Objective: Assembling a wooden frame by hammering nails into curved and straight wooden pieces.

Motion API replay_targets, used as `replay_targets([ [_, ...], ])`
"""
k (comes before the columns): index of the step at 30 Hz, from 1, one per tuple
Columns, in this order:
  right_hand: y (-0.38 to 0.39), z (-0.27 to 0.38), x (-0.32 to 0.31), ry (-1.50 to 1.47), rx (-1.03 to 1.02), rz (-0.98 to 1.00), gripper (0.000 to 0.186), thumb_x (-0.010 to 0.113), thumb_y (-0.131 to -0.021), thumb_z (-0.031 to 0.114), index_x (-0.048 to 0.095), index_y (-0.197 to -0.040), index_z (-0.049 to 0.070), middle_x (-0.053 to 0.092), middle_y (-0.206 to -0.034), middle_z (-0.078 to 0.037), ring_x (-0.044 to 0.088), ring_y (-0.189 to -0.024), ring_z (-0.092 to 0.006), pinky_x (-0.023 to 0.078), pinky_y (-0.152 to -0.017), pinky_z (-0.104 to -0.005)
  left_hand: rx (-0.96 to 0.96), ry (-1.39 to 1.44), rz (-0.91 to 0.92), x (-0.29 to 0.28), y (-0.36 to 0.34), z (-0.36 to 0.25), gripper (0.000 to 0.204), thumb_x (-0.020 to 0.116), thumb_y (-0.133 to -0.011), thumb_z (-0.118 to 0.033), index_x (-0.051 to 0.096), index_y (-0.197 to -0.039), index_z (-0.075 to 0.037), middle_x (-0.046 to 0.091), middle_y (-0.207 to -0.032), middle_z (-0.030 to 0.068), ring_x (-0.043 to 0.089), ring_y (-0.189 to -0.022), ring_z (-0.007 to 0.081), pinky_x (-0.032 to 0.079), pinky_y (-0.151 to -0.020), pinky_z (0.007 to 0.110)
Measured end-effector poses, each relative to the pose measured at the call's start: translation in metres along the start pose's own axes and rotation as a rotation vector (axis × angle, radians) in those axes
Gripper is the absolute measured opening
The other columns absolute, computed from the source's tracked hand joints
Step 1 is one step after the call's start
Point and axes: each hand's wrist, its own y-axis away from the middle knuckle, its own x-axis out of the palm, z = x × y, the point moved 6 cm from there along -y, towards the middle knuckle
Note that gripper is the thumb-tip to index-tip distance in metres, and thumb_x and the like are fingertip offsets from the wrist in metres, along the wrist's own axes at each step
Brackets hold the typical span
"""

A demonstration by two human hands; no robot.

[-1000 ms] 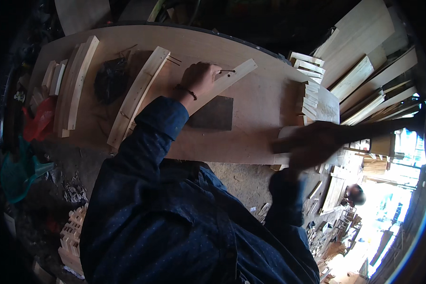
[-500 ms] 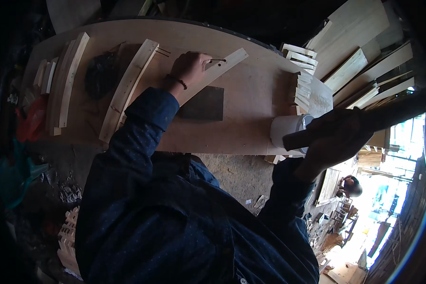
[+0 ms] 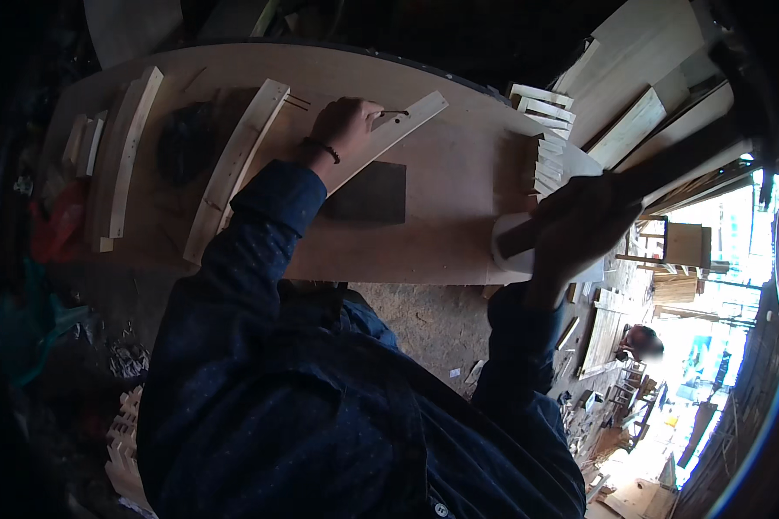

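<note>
My left hand pinches a thin dark nail lying nearly flat over a pale wooden strip, beside a dark hole or spot in it. A dark rectangular piece lies just below the strip on the workbench. My right hand is closed round the handle of a dark hammer, its head raised at upper right, partly over a white bucket. Left of my left hand lies a long wooden piece with nails sticking from its upper end.
At the bench's left are stacked battens, a dark bag and a red bag. Short slats stand at its right end, with boards leaning behind. A co-worker bends among wood at the right.
The hammer in my right hand has risen, its head now higher at upper right. The view has shifted a little; my left hand stays on the nail and strip.
</note>
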Motion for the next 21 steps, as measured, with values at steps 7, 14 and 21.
replay_targets([
  [7,0.117,-0.100,0.071,0.396,0.500,0.639,0.023,0.055,-0.100,0.025,0.044,-0.102,0.005,0.060,-0.075,-0.027,0.063,-0.077,-0.0512,0.048,-0.057,-0.0518,0.019,-0.073,0.032,0.001,-0.001,-0.006,0.018,0.061,-0.088,-0.013,0.075,-0.098,-0.010,0.072,-0.094,0.0168,0.069,-0.089,0.0362,0.056,-0.080,0.045],
  [14,0.086,-0.045,0.047,-0.020,0.598,0.282,0.020,0.057,-0.099,0.017,0.040,-0.094,0.007,0.055,-0.064,-0.009,0.056,-0.045,-0.0186,0.043,-0.039,-0.0338,0.079,0.066,-0.022,-0.011,0.001,-0.002,0.018,0.060,-0.092,-0.010,0.073,-0.102,-0.004,0.073,-0.095,0.0157,0.070,-0.091,0.0341,0.056,-0.081,0.042],
  [21,0.114,-0.051,0.052,-0.048,0.812,0.348,0.019,0.056,-0.100,0.020,0.042,-0.094,0.007,0.051,-0.062,-0.004,0.052,-0.044,-0.0116,0.043,-0.037,-0.0295,0.055,0.078,0.032,-0.009,0.003,0.006,0.016,0.062,-0.088,-0.008,0.075,-0.097,-0.006,0.072,-0.093,0.0185,0.069,-0.089,0.0353,0.055,-0.081,0.044],
])
